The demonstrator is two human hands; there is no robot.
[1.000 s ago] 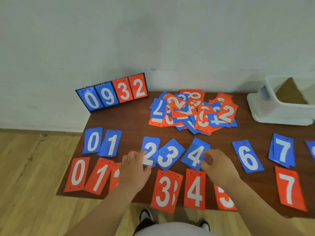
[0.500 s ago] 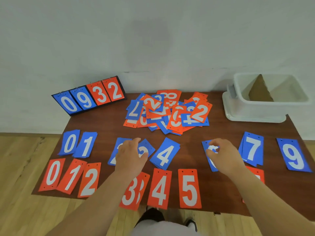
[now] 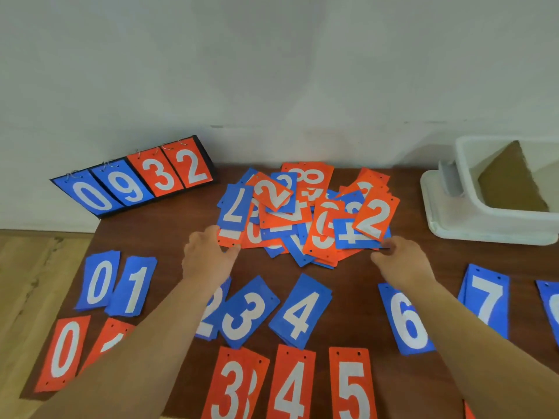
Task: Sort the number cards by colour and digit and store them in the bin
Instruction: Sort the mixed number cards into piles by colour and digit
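Dark brown wooden tabletop (image 3: 169,231) against a white wall. A loose pile of orange & blue number cards (image 3: 305,213) lies toward the far side, mid-tabletop, cards overlapping at all angles.

L hand (image 3: 208,255) is at the pile's near-left edge. Its thumb is apart from the fingers (image 3: 207,234), w/ an orange card's corner between them; can't tell if it's pinched. R hand (image 3: 402,261) is at the near-right edge, fingers (image 3: 388,246) curled close together by a blue card's corner; can't tell if they grip it.

Sorted cards lie nearer the person in 2 rows.
- Blue row: blue 0 card (image 3: 99,281), blue 1 card (image 3: 133,287), a 2 mostly under the L forearm, blue 3 card (image 3: 251,313), blue 4 card (image 3: 301,311), blue 6 card (image 3: 406,322), blue 7 card (image 3: 487,297).
- Orange row, at the near edge: orange 0 card (image 3: 63,352), orange 3 card (image 3: 233,385), orange 4 card (image 3: 292,385), orange 5 card (image 3: 352,385).

White plastic bin (image 3: 484,228) sits far right on the tabletop w/ brown cardboard inside. A flip scoreboard reading 0932 (image 3: 136,179) stands far left by the wall.
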